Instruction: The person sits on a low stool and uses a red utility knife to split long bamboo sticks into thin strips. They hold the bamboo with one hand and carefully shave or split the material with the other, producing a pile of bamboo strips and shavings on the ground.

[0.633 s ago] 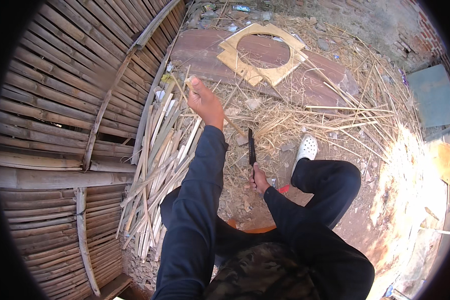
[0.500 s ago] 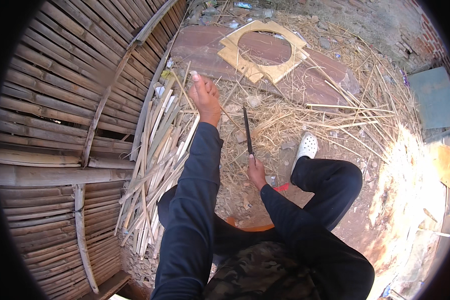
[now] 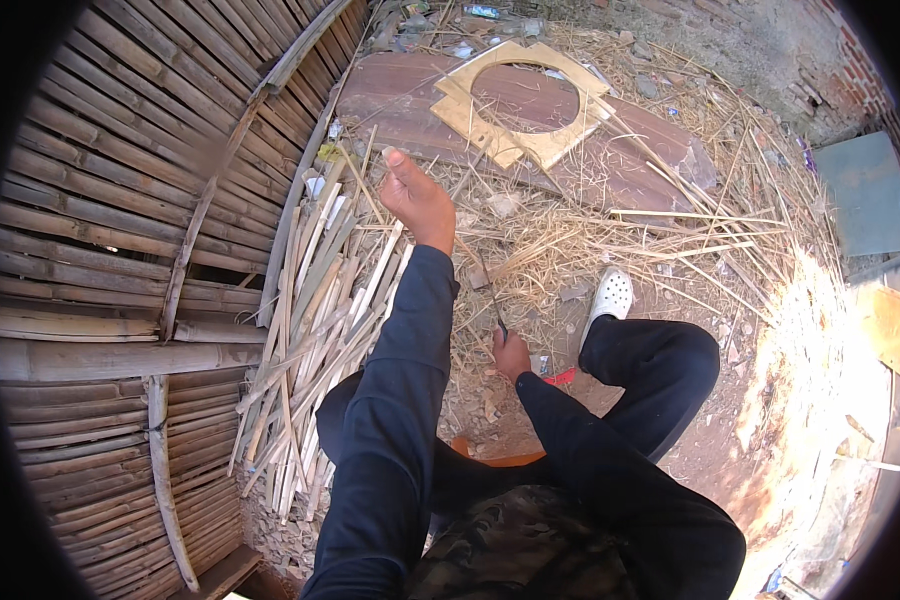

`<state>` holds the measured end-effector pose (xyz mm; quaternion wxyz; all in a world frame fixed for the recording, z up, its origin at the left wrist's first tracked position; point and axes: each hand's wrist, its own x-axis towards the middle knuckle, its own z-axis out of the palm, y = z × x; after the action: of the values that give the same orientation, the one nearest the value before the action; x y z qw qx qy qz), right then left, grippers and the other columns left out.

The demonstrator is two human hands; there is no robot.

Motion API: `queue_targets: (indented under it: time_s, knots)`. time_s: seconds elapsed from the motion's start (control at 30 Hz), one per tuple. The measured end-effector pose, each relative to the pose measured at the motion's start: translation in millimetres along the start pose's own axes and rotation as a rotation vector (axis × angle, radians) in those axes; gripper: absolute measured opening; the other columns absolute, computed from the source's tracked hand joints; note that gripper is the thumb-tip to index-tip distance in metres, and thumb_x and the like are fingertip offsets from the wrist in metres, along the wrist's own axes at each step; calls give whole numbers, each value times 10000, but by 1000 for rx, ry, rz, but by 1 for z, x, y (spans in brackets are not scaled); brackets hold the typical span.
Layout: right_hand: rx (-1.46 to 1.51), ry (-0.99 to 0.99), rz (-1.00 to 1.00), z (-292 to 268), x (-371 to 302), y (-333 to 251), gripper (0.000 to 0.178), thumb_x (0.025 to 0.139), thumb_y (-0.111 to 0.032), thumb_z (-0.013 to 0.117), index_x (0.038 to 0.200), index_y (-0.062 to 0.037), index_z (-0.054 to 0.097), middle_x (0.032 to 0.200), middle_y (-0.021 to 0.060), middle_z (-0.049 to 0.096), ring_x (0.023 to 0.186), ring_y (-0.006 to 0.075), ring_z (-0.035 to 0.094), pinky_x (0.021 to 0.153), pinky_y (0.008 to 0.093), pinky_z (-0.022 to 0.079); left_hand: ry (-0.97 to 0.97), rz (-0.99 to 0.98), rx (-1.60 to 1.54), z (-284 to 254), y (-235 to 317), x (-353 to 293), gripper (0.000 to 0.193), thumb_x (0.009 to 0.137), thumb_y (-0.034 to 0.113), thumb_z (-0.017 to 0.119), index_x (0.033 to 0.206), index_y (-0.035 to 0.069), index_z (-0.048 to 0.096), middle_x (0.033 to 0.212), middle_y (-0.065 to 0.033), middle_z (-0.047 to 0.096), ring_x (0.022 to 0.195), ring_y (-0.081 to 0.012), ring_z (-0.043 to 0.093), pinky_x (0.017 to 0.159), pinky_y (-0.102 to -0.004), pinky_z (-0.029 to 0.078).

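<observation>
My left hand (image 3: 420, 205) is raised at the upper middle, above the strips, with the thumb up and the fingers curled closed. What it grips, if anything, is hidden behind the fingers. Lower and to the right, my right hand (image 3: 512, 356) is closed around the handle of a long, dark-bladed knife (image 3: 492, 297). Its thin blade points away from me, seen nearly edge-on against the straw. Left of my left forearm lies a heap of split bamboo strips (image 3: 310, 330).
A slatted bamboo wall (image 3: 100, 240) rises on the left. Ahead, a yellowish board with a round hole (image 3: 460, 110) rests on a brown panel (image 3: 390, 90). Shavings (image 3: 560, 235) litter the ground. My foot wears a white clog (image 3: 613, 292); a blue-grey panel (image 3: 870, 190) leans at right.
My left hand has shifted slightly right and tilted. The knife has turned in my right hand, so its blade now shows much thinner.
</observation>
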<state>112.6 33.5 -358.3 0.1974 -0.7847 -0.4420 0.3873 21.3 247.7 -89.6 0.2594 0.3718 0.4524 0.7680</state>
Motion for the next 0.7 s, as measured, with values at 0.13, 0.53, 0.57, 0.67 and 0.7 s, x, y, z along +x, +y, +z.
queue_targets:
  time_s: [0.13,0.53,0.57,0.67,0.7]
  knots:
    - [279,-85,-28,2,14,15,533,960,-488,412,858,-1,605,697,232,587,698,384,607,651,470,471,-113,-61,-55,12,7,-12,592,975,506,433,591,79,287,556,55,257,548,-65,250,491,-301,201]
    - [510,278,-592,-35,-15,-59,454,969,-461,446,788,-47,485,551,52,469,511,174,520,499,339,431,-104,-44,-37,5,7,-12,583,975,505,433,597,84,294,555,58,263,549,-64,251,493,-296,207]
    - [371,233,-464,-15,-11,-30,470,968,-474,434,784,-45,491,550,61,475,517,188,530,505,347,436,-101,-43,-47,5,7,-12,586,975,510,430,595,86,291,553,58,264,546,-65,252,493,-297,206]
    - [49,171,-216,21,13,57,516,959,-524,403,770,-55,505,538,71,478,496,212,529,483,360,426,-43,-65,-43,10,10,-14,597,974,528,415,588,93,278,546,55,261,534,-71,250,491,-302,205]
    - [8,175,-225,14,9,60,528,953,-548,394,764,-69,507,527,63,470,464,208,507,449,355,407,-9,-78,-19,5,9,-15,601,973,536,408,587,95,274,543,54,258,529,-73,249,490,-304,204]
